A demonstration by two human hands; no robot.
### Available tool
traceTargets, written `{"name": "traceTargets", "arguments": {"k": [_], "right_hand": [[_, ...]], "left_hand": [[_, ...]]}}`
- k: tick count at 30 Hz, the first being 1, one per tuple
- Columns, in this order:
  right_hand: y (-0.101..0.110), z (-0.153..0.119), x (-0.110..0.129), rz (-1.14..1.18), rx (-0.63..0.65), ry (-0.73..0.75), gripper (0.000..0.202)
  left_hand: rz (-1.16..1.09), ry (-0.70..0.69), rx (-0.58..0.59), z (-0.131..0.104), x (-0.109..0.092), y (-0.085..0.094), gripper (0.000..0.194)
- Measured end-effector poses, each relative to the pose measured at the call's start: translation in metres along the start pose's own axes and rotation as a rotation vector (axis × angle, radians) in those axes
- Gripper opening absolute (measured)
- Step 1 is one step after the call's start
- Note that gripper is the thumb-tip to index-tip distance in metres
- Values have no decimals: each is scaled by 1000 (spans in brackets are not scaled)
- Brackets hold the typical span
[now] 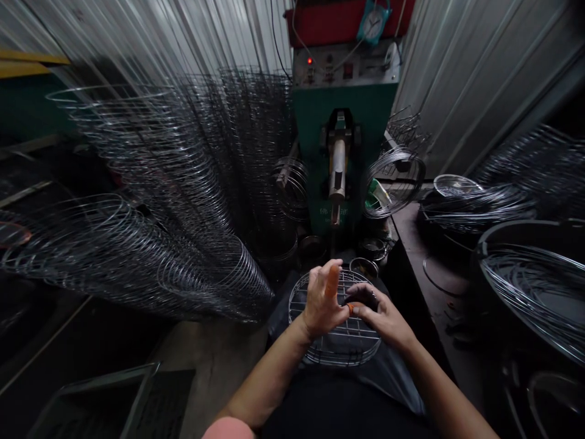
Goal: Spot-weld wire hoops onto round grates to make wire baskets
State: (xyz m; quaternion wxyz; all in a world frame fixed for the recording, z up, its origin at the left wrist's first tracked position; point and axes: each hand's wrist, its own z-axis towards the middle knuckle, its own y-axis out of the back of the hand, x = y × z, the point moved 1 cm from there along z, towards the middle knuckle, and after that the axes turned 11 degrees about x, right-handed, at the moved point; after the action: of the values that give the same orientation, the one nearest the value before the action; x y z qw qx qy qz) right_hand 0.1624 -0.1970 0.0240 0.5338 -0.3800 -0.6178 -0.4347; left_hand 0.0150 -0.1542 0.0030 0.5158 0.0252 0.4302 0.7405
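Where the frame begins at far left, stacks of wire rings lean in long blurred rows, reaching from the dark floor up toward the corrugated wall. Below them, at the bottom edge, lies a flat tray, only partly in view. Toward the middle, the left hand is raised over a round wire grid that rests on the person's lap; its fingers are spread and point upward, and one fingertip wears an orange cot. Just beside it, the right hand touches the left thumb, its fingertips pinching something small and orange there; what exactly it is cannot be told. Both hands hover above the grid, near its far rim. Beyond them stands a green machine with a vertical metal head and a lit red lamp; a clock hangs above. To the right, more rings fill dark tubs on a bench.
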Motion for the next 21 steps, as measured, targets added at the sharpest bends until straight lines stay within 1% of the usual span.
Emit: {"name": "traceTargets", "arguments": {"k": [3, 7, 10, 13, 17, 19, 21], "right_hand": [[-1, -2, 0, -94, 29, 33, 11], [-1, -6, 1, -221, 38, 101, 10], [0, -8, 4, -275, 48, 163, 7], [0, -8, 4, -263, 54, 218, 6], [0, -9, -1, -186, 27, 216, 8], [-1, -9, -3, -159, 23, 222, 8], [-1, -8, -2, -169, 27, 237, 5]], "left_hand": [[46, -62, -19, -2, 2, 1, 99], [3, -48, -59, -2, 1, 1, 96], [-22, -66, -77, 0, -3, 2, 92], [-63, -99, -55, 1, -6, 1, 88], [-103, -123, -50, 1, -8, -1, 84], [-93, -126, -69, 1, -8, -2, 84], [-55, -133, -62, 1, -8, -1, 84]]}}
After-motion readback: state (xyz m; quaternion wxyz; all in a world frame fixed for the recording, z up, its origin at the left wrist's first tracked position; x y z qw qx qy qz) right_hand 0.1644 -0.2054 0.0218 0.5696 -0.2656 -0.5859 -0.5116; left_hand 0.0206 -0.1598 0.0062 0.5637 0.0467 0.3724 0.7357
